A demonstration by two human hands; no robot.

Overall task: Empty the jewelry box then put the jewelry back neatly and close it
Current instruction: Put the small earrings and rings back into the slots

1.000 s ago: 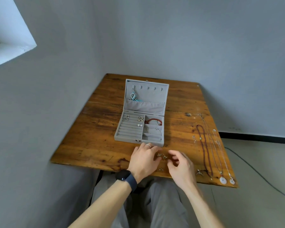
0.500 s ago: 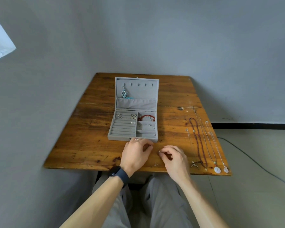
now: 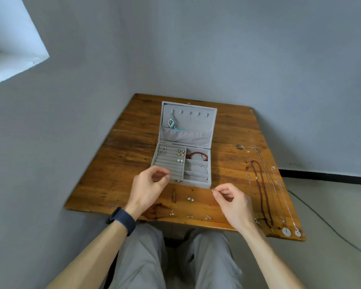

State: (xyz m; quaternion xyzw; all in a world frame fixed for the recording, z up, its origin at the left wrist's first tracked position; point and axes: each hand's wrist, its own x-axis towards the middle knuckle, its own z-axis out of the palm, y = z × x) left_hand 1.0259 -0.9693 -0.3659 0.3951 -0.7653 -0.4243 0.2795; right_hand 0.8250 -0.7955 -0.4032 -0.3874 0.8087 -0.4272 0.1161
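The grey jewelry box (image 3: 208, 184) stands open mid-table with its lid upright. A teal earring (image 3: 171, 123) hangs in the lid. The tray holds earrings (image 3: 181, 152), a red bracelet (image 3: 197, 155) and a silver bangle (image 3: 198, 167). My left hand (image 3: 147, 189) hovers at the box's front left corner, thumb and forefinger pinched on a tiny piece I can barely make out. My right hand (image 3: 232, 200) is off the box's front right corner and pinches a small earring (image 3: 213, 190). A loose earring pair (image 3: 190, 198) lies between the hands.
Several small studs (image 3: 189, 215) lie along the wooden table's front edge (image 3: 113, 209). Necklaces (image 3: 263, 190) with round white pendants (image 3: 286, 231) stretch along the right side. Walls close off the far and left sides; a cable (image 3: 325, 222) crosses the floor at right.
My hands were together over earrings near the front edge. They have lifted and parted, the left toward the box's front left corner, the right carrying an earring rightward.
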